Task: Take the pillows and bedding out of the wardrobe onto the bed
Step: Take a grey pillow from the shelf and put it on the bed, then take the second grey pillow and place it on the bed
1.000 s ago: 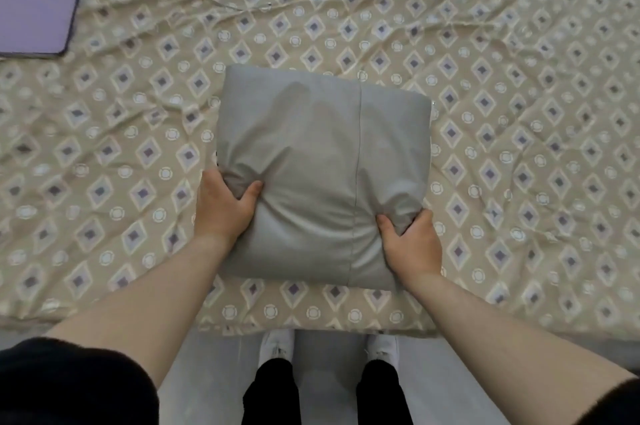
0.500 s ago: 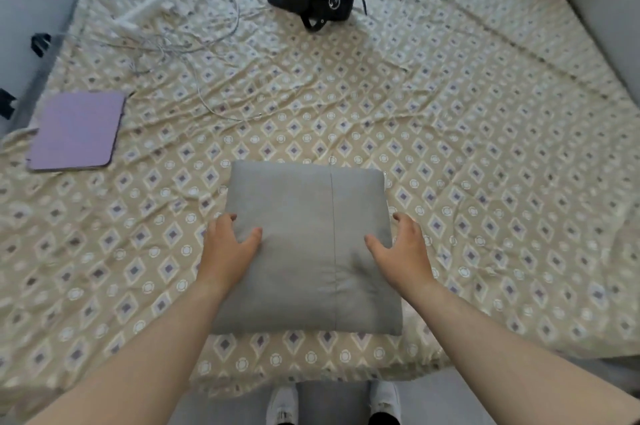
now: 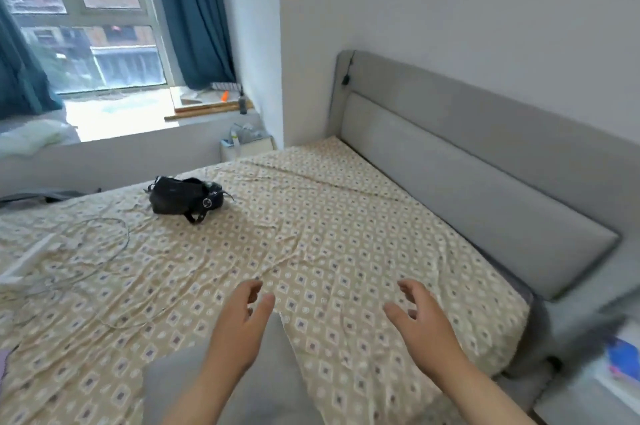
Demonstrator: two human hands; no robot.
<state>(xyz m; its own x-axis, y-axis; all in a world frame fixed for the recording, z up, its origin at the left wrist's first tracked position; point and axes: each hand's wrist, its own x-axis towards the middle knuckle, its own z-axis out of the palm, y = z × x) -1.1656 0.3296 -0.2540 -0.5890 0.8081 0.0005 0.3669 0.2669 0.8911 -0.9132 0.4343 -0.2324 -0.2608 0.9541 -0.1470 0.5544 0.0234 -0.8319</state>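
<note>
**Both hands lift empty above a grey pillow at the near edge of the bed**

A grey pillow [image 3: 277, 372] lies flat on the patterned bed [image 3: 346, 216], at its near edge, partly hidden behind the left forearm. The left hand [image 3: 239, 331] hovers over the pillow with fingers loosely spread, holding nothing. The right hand [image 3: 420, 320] hangs beside it over bare sheet, also spread and empty.

This pillow looks delivered, so the next step is likely a return to the wardrobe, which is out of view. It would help to place later items toward the grey headboard [image 3: 485, 182] along the right edge, where the sheet is free.

A black bag [image 3: 183, 199] sits toward the far edge, and a white cable [image 3: 104, 241] loops near the left edge; bedding dropped there could bury or snag them.
</note>
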